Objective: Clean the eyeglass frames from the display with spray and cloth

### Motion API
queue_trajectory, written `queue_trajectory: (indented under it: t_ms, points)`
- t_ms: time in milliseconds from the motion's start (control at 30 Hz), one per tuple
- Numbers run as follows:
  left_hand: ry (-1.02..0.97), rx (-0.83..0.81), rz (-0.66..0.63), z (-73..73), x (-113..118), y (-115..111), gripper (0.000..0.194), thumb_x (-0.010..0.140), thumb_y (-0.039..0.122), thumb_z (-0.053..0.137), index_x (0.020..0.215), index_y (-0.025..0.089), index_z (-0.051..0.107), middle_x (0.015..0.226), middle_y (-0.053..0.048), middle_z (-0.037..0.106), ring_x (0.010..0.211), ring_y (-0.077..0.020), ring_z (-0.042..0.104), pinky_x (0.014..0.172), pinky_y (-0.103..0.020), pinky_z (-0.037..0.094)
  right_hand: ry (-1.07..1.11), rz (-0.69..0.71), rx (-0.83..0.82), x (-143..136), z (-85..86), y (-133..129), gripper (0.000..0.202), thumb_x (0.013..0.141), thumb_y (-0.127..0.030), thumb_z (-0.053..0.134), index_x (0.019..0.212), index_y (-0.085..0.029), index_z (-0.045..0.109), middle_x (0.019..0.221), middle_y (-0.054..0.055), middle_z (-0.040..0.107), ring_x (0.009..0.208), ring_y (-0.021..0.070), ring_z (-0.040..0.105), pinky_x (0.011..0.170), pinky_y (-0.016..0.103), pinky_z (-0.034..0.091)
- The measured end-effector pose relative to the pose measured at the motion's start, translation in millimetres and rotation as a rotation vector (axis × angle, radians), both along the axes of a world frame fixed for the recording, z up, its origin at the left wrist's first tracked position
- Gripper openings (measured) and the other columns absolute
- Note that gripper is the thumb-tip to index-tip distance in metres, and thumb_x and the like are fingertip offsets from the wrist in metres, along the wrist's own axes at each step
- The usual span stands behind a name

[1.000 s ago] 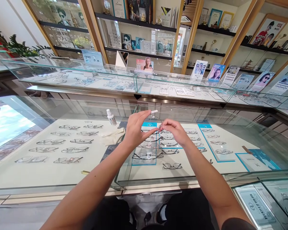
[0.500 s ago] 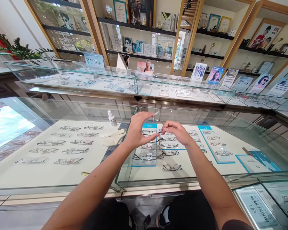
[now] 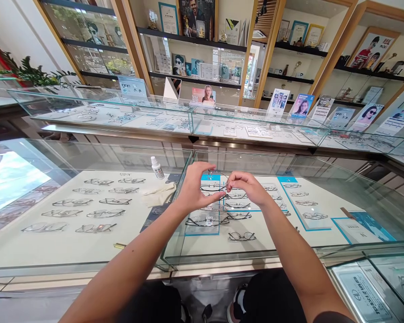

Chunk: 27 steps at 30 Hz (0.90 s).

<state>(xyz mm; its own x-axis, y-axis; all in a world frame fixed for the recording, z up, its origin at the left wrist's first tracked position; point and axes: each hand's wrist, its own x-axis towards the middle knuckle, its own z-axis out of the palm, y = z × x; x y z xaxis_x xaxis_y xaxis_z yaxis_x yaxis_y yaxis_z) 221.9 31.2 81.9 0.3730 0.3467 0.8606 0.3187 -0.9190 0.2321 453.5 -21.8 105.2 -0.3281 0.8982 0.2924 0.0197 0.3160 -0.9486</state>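
A thin-framed pair of glasses [image 3: 219, 172] is held up over the glass display case. My left hand [image 3: 194, 188] has its thumb and fingers around the left side of the frame, with a wide gap between them. Near the frame's right end, my right hand [image 3: 244, 184] pinches it between thumb and fingers. The exact contact points are small and partly hidden. Below my hands, rows of glasses lie inside the case, among them a dark round pair [image 3: 242, 236].
A white spray bottle [image 3: 157, 168] stands left of my hands, beside a cream cloth [image 3: 159, 194]. A gold-coloured item [image 3: 120, 246] lies near the front edge. Behind runs another glass case [image 3: 138, 117] with upright cards on top.
The glasses have turned in my hands, and the pale piece that stuck up by my left fingertips no longer shows. My left fingers have moved slightly down.
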Motion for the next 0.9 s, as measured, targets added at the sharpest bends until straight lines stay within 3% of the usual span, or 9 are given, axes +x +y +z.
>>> queue_trajectory:
  t_ms: [100, 367, 567, 733, 900]
  points:
    - [-0.011, 0.1, 0.063, -1.1, 3.0, 1.5, 0.066, 0.085, 0.053, 0.087, 0.137, 0.024, 0.059, 0.125, -0.014, 0.072, 0.117, -0.0323, 0.069, 0.102, -0.048, 0.054, 0.007, -0.007, 0.007, 0.9, -1.0, 0.3, 0.018, 0.095, -0.032, 0.067, 0.079, -0.022, 0.068, 0.082, 0.001, 0.071, 0.085, 0.0201, 0.066, 0.089, 0.036, 0.049]
    - [-0.114, 0.239, 0.183, -4.8, 4.3, 5.2, 0.065, 0.081, 0.052, 0.093, 0.131, 0.024, 0.064, 0.116, -0.012, 0.077, 0.107, -0.0308, 0.075, 0.093, -0.046, 0.062, 0.015, -0.022, 0.015, 1.6, 0.9, -1.3, 0.02, 0.096, -0.034, 0.068, 0.079, -0.023, 0.067, 0.082, 0.001, 0.072, 0.086, 0.0207, 0.067, 0.09, 0.038, 0.05]
    - [-0.139, 0.195, 0.206, -1.1, 6.2, -1.0, 0.057, 0.081, 0.051, 0.091, 0.124, 0.023, 0.066, 0.111, -0.011, 0.077, 0.105, -0.0294, 0.076, 0.091, -0.044, 0.063, -0.038, -0.048, 0.062, 0.7, 5.7, -7.8, 0.02, 0.1, -0.034, 0.065, 0.083, -0.023, 0.068, 0.085, 0.001, 0.073, 0.089, 0.0202, 0.067, 0.089, 0.036, 0.049]
    - [-0.189, 0.18, 0.232, 14.2, 8.1, -8.9, 0.052, 0.082, 0.048, 0.088, 0.122, 0.023, 0.064, 0.11, -0.01, 0.076, 0.104, -0.0291, 0.075, 0.09, -0.045, 0.063, -0.103, -0.095, 0.162, -2.9, 28.1, -18.7, 0.018, 0.102, -0.036, 0.064, 0.09, -0.023, 0.071, 0.092, 0.002, 0.075, 0.093, 0.0202, 0.068, 0.092, 0.038, 0.051]
    - [-0.302, 0.25, 0.24, 48.5, 7.0, -6.9, 0.053, 0.082, 0.044, 0.089, 0.124, 0.025, 0.063, 0.113, -0.01, 0.074, 0.106, -0.0294, 0.073, 0.088, -0.047, 0.062, -0.24, -0.208, 0.361, -7.0, 71.4, -29.8, 0.014, 0.102, -0.038, 0.065, 0.109, -0.027, 0.072, 0.112, 0.004, 0.076, 0.109, 0.0222, 0.068, 0.104, 0.043, 0.052]
